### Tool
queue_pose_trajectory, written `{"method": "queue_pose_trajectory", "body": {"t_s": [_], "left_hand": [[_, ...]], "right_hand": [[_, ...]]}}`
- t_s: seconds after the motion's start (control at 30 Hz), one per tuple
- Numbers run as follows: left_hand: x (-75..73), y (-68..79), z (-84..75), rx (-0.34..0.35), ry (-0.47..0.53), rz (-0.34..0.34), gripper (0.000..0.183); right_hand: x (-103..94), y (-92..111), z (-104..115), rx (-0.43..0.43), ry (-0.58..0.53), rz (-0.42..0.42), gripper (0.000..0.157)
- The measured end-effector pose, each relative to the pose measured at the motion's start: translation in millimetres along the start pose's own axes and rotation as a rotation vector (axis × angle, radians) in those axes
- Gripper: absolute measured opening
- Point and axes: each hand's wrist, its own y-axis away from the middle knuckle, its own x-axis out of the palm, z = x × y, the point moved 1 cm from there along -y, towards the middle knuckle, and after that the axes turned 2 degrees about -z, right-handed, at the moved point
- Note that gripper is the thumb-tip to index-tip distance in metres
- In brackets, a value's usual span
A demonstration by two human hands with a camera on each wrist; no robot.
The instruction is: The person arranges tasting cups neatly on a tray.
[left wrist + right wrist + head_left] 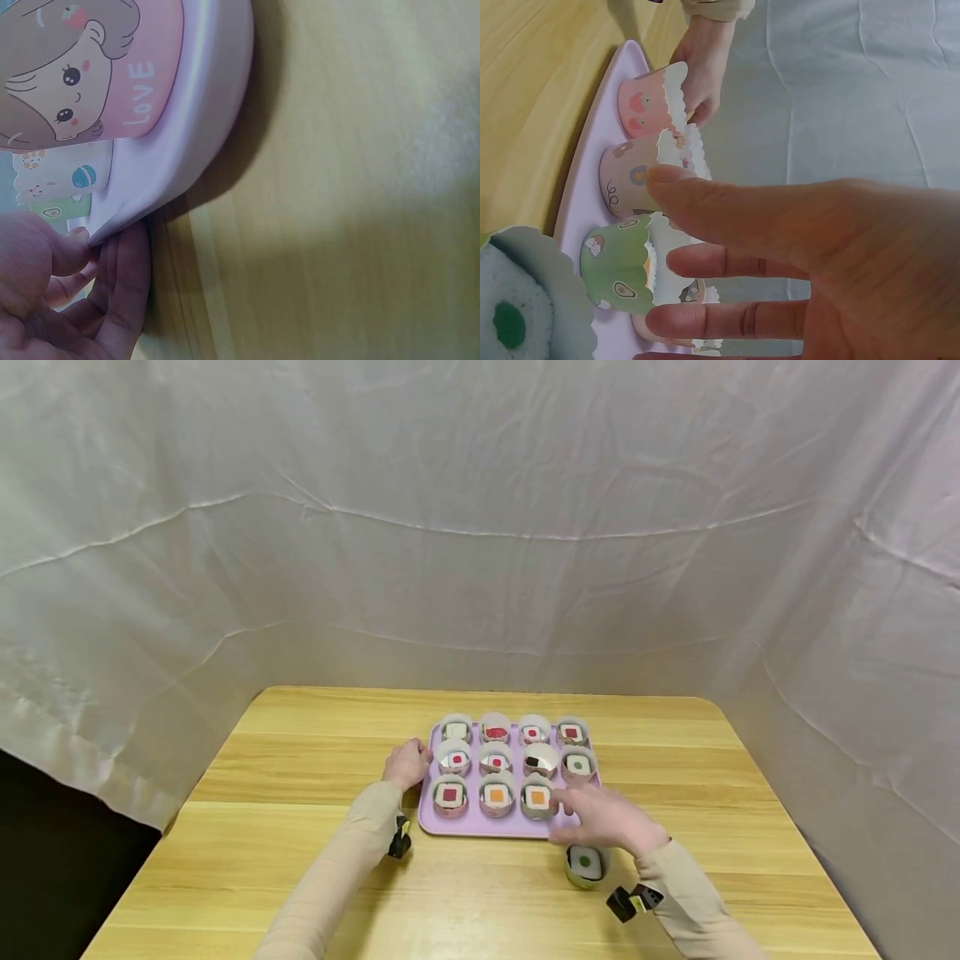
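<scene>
A light purple tray (480, 827) holds rows of paper cups with sushi-roll-like pieces in them. My left hand (407, 763) pinches the tray's left rim between thumb and fingers; in the left wrist view that hand (75, 277) grips the rim near a pink cup (150, 67) marked LOVE. Over the tray's front right corner is my right hand (603, 817), its fingers spread and nothing between them. A green cup (619, 262) on the tray stands just past its fingers. Another cup (585, 866), holding a white piece with a green centre, sits on the table in front of that corner.
The wooden table (300, 735) extends around the tray on all sides. Pale fabric curtains (480, 593) hang behind the table and at both sides. A dark area (60, 852) lies beyond the table's left edge.
</scene>
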Motion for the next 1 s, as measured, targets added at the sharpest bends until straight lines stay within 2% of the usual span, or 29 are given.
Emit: {"method": "queue_pose_trajectory", "body": {"t_s": [0.43,0.73,1.0], "left_hand": [[-1.7,2.5,-1.0,0.011,-0.009,-0.007,0.023],[-2.4,4.1,-2.5,0.014,-0.011,-0.003,0.023],[-3.0,5.5,-3.0,0.022,-0.015,-0.018,0.022]], "right_hand": [[7.7,12.4,-5.3,0.002,-0.039,-0.047,0.034],[18.8,20.0,-7.7,-0.013,0.024,0.026,0.041],[24.6,23.6,-8.5,-0.048,0.031,0.025,0.043]]}}
